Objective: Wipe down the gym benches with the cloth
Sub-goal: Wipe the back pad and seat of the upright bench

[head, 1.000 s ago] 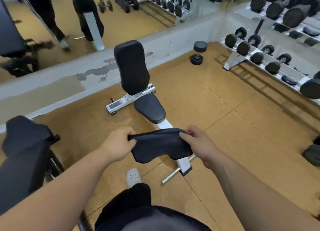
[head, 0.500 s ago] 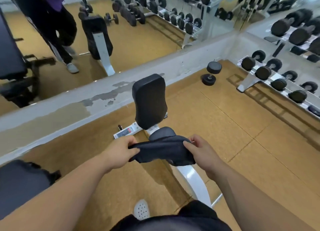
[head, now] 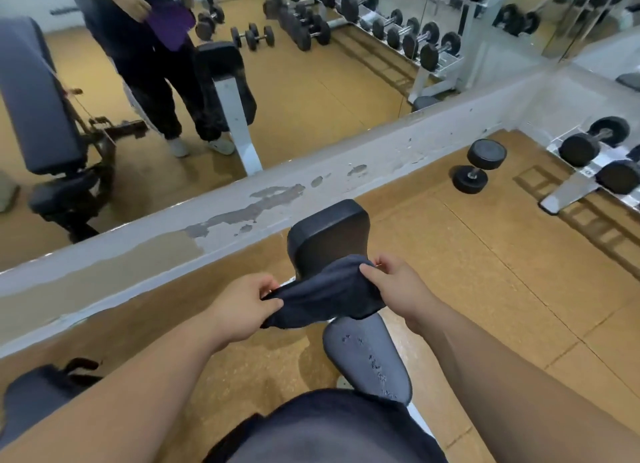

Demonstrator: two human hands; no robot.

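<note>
Carried nearer since a second ago: dark cloth (head: 325, 296), now held in air before bench backrest (head: 329, 234), above seat (head: 367, 358). Long axis left to right, right end higher. Pinched at left edge by left hand (head: 239, 306), at right edge by right hand (head: 398, 289), fingers curled.

The tan floor (head: 485, 272) carries 1 black bench (head: 367, 358), 1 loose dumbbell (head: 478, 168) and a dumbbell rack (head: 568, 192).
</note>
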